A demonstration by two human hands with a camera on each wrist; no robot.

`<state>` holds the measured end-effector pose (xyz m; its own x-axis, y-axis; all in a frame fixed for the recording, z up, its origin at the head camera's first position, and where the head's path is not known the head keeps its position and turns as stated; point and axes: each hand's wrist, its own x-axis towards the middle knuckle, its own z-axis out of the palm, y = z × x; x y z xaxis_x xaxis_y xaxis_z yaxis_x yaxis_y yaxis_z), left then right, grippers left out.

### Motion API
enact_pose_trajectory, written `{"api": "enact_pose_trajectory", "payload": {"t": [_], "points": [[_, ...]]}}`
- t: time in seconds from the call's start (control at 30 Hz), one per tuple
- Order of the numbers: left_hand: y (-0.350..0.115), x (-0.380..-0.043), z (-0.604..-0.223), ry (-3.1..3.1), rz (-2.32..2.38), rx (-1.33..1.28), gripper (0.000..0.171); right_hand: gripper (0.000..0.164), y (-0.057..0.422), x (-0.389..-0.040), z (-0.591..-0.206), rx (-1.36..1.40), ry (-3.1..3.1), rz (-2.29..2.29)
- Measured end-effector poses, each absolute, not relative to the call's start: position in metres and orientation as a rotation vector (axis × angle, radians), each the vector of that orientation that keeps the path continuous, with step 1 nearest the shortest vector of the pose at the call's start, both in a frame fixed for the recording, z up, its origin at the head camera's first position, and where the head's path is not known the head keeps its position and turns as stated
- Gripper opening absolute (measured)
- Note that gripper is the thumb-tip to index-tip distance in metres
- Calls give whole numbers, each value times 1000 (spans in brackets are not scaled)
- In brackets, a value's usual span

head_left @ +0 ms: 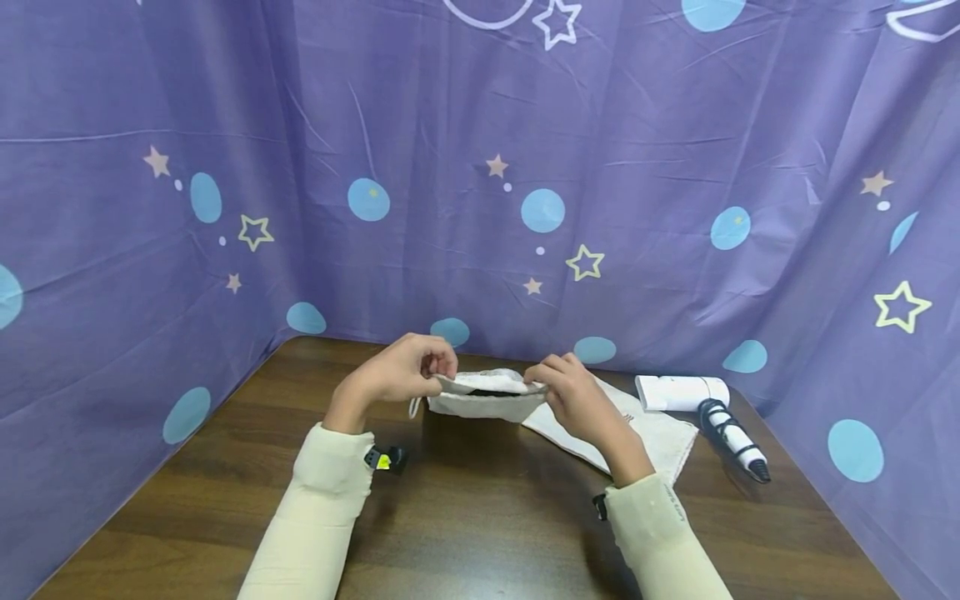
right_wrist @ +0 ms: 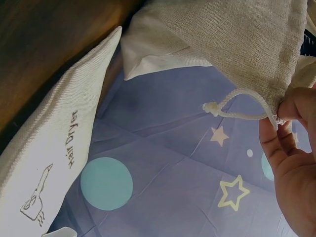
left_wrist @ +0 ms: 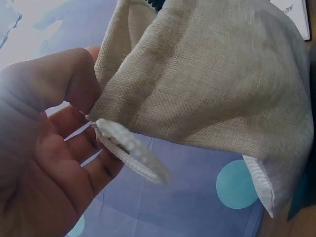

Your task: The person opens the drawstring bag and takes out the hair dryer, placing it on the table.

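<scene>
A white cloth drawstring bag [head_left: 483, 407] is held up by both hands over the table, its mouth parted. Something black [left_wrist: 156, 4] shows inside the mouth, too little of it to tell what it is. My left hand [head_left: 401, 367] pinches the left corner of the mouth between thumb and finger, where a white cord loop [left_wrist: 155, 175] dangles. At the opposite corner my right hand [head_left: 581, 400] pinches the rim beside another knotted cord loop [right_wrist: 212, 108].
To the right lies a second white cloth bag [head_left: 656, 437], printed "Hair Dryer" with a small drawing. Beyond it is a white hair dryer [head_left: 682, 393], black cord wound about its handle [head_left: 731, 433]. A purple patterned curtain [head_left: 450, 250] stands behind the brown table [head_left: 465, 517].
</scene>
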<state>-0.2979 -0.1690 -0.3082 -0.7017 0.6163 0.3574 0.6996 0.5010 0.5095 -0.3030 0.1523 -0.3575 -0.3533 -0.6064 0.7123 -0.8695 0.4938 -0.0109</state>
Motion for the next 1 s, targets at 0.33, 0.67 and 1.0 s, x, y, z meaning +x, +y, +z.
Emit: {"api": "enact_pose_trajectory", "payload": {"t": [0.33,0.67,1.0], "points": [[-165,-303,-314,-2751,-957,-1168,27,45,151,-305,-365,1270,-2179,495],[-149,-310,-328,-2846,-950,-1281,26,46,149,-301,-373,1291,-2343,438],[-133,-310,-346,-2970,-927,-1323,24,44,145,-293,-385,1305,-2519,323]]}}
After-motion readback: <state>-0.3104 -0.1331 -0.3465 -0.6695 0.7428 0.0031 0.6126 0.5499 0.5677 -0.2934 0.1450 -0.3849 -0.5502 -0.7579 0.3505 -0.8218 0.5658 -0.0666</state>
